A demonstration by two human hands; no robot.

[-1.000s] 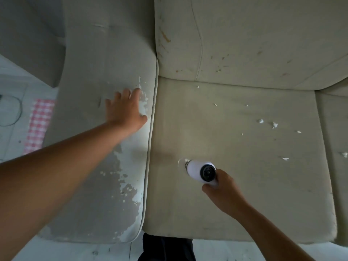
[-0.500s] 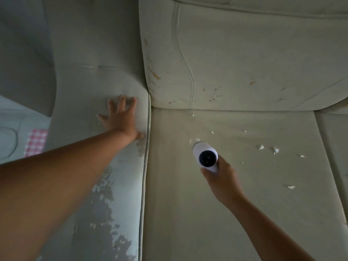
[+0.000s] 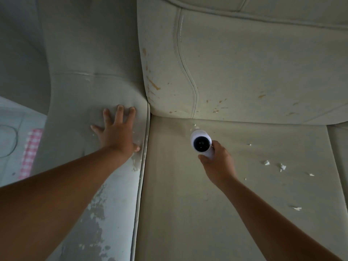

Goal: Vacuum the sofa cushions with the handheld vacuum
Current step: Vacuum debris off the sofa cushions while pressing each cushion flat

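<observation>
A white handheld vacuum (image 3: 201, 143) with a dark round end points at the far left part of the beige seat cushion (image 3: 188, 204), its nozzle close to the back cushion (image 3: 254, 68). My right hand (image 3: 218, 162) grips its handle from below. My left hand (image 3: 116, 132) lies flat with spread fingers on the worn armrest (image 3: 90, 102), beside the seam. Several white paper scraps (image 3: 282, 167) lie on the seat to the right of the vacuum.
The armrest's covering is peeling in grey patches (image 3: 96, 227) near me. The back cushion carries orange-brown stains (image 3: 154, 85). A second seat cushion (image 3: 340, 147) begins at the right edge. Floor with a pink checked cloth (image 3: 30, 153) shows at far left.
My right hand has pushed the vacuum away from me across the seat toward the back cushion. My left hand has slid farther back along the armrest. My view has moved forward.
</observation>
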